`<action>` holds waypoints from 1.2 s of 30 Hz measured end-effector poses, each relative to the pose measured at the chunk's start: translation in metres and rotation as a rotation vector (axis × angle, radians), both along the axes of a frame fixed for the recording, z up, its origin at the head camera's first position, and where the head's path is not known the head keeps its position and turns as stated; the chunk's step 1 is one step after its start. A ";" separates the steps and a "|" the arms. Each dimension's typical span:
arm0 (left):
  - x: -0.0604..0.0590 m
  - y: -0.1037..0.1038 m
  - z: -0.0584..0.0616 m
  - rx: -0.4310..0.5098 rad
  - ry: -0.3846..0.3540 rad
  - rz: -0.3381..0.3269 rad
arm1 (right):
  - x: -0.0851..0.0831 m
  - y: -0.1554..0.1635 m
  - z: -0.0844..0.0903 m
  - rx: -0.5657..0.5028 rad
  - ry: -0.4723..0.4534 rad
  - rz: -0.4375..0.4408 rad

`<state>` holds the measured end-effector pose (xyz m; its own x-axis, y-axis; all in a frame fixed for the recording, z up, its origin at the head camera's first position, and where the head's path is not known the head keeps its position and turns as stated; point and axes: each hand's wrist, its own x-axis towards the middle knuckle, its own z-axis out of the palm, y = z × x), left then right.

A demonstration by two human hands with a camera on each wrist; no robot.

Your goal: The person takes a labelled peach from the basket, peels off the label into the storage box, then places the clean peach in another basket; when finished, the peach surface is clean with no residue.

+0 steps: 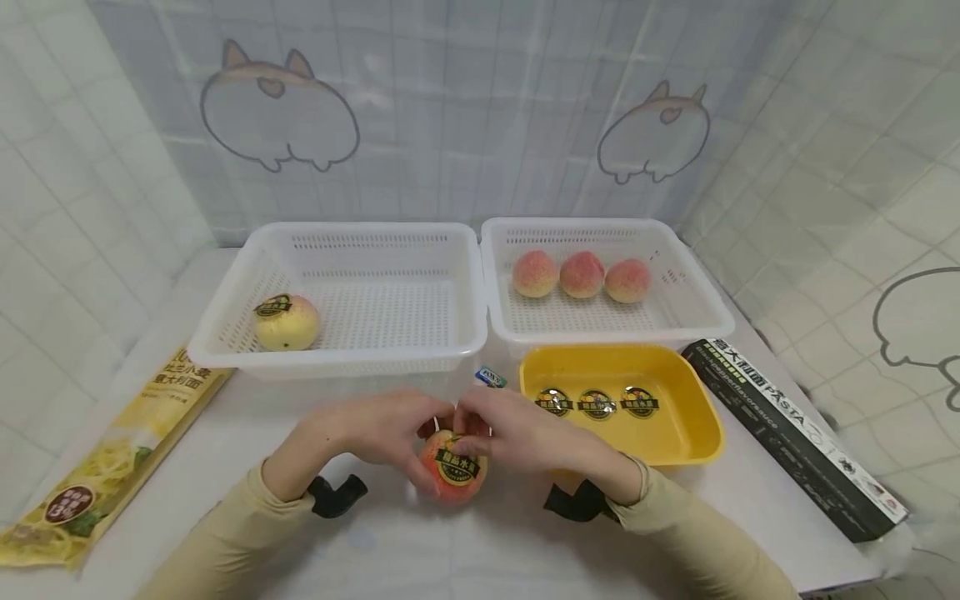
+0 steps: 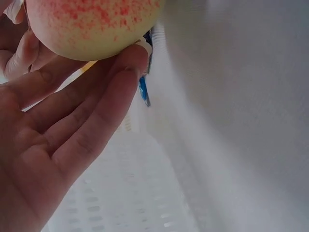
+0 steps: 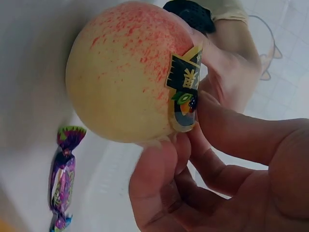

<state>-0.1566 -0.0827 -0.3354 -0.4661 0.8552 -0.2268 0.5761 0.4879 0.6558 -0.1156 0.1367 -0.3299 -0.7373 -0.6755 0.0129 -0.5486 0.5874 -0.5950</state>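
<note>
Two hands meet around one round, red-blushed yellow peach, held just above the white worktop in front of the baskets. The left hand cradles it, fingers curled under and clamped on its pale underside. The right hand pinches at the dark, gold-edged sticker on the peach, fingertips closed on the sticker's lower edge, which seems partly lifted, though the wrist view is too close to be sure.

Judging from this grip, the sticker could tear if it is pulled sharply, or the peach could slip from the left fingers and roll across the worktop.

Beyond the hands, a shallow yellow plastic tray holds three similar stickers. Behind it, a white perforated basket carries three bare peaches; the white basket on the left holds one still-labelled peach. A small purple-wrapped sweet lies between tray and basket.

The sticker bears Chinese characters, too small to read. A long black box at the right reads "PASTA"; a yellow packet of noodles at the left carries Chinese lettering.
</note>
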 end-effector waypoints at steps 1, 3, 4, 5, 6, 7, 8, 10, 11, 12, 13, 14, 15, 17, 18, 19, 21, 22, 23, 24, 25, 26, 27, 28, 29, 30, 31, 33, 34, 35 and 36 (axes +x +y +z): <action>0.000 0.000 0.000 -0.004 0.014 0.001 | 0.000 0.000 0.000 -0.005 -0.012 0.001; 0.001 0.000 0.001 -0.010 0.038 0.003 | -0.001 0.000 0.000 -0.010 -0.034 0.003; 0.001 0.001 0.002 -0.012 0.039 0.004 | -0.001 0.000 0.000 -0.013 -0.042 0.006; 0.002 0.001 0.003 -0.013 0.041 0.002 | -0.001 0.000 0.000 -0.015 -0.052 0.008; 0.002 0.001 0.003 -0.015 0.042 0.001 | -0.001 -0.001 0.000 -0.017 -0.061 0.008; 0.002 0.001 0.003 -0.016 0.041 0.000 | -0.001 0.000 0.001 -0.022 -0.076 0.007; 0.003 0.002 0.003 -0.017 0.040 0.001 | -0.001 0.000 0.001 -0.030 -0.094 0.009; 0.003 0.002 0.004 -0.020 0.031 0.007 | -0.002 0.000 0.003 -0.057 -0.128 0.016; 0.003 0.002 0.004 -0.022 0.032 0.009 | -0.001 0.001 0.005 -0.068 -0.139 0.020; 0.003 0.003 0.005 -0.025 0.036 0.013 | -0.001 0.002 0.008 -0.074 -0.141 0.024; 0.002 0.003 0.005 -0.028 0.037 0.015 | 0.000 0.003 0.011 -0.082 -0.142 0.030; 0.002 0.003 0.006 -0.031 0.039 0.020 | 0.000 0.005 0.014 -0.094 -0.143 0.037; 0.001 0.003 0.007 -0.035 0.041 0.026 | 0.001 0.007 0.018 -0.104 -0.139 0.041; 0.001 0.003 0.007 -0.047 0.047 0.035 | 0.003 0.010 0.024 -0.118 -0.123 0.043; 0.000 0.003 0.007 -0.054 0.045 0.040 | 0.004 0.013 0.028 -0.127 -0.120 0.037; 0.000 0.003 0.007 -0.059 0.043 0.044 | 0.004 0.016 0.033 -0.144 -0.118 0.038; 0.001 0.002 0.007 -0.064 0.045 0.050 | 0.004 0.026 0.042 -0.175 -0.093 0.022; 0.001 0.003 0.007 -0.067 0.047 0.051 | 0.003 0.033 0.047 -0.185 -0.075 0.008; 0.001 0.003 0.007 -0.072 0.048 0.054 | 0.001 0.042 0.052 -0.189 -0.059 -0.003; 0.002 0.003 0.007 -0.073 0.050 0.055 | -0.002 0.052 0.057 -0.179 -0.045 -0.021; 0.002 0.004 0.008 -0.073 0.053 0.057 | -0.006 0.062 0.061 -0.167 -0.032 -0.038; 0.002 0.005 0.009 -0.075 0.055 0.057 | -0.010 0.072 0.063 -0.145 -0.023 -0.064; 0.003 0.005 0.010 -0.078 0.056 0.058 | -0.015 0.083 0.064 -0.114 -0.024 -0.085; 0.003 0.006 0.010 -0.083 0.052 0.061 | -0.020 0.092 0.064 -0.070 -0.033 -0.098; 0.004 0.006 0.011 -0.085 0.047 0.064 | -0.025 0.100 0.063 -0.027 -0.051 -0.101; 0.004 0.006 0.011 -0.088 0.043 0.068 | -0.030 0.106 0.060 0.016 -0.077 -0.104; 0.005 0.005 0.011 -0.093 0.038 0.071 | -0.034 0.111 0.056 0.055 -0.101 -0.093; 0.005 0.003 0.010 -0.093 0.029 0.075 | -0.042 0.115 0.047 0.128 -0.150 -0.054; 0.005 0.002 0.009 -0.092 0.026 0.076 | -0.045 0.115 0.041 0.160 -0.168 -0.028; 0.005 0.001 0.009 -0.089 0.024 0.076 | -0.048 0.114 0.036 0.186 -0.183 -0.006; 0.006 0.000 0.008 -0.087 0.024 0.076 | -0.051 0.112 0.031 0.217 -0.190 0.009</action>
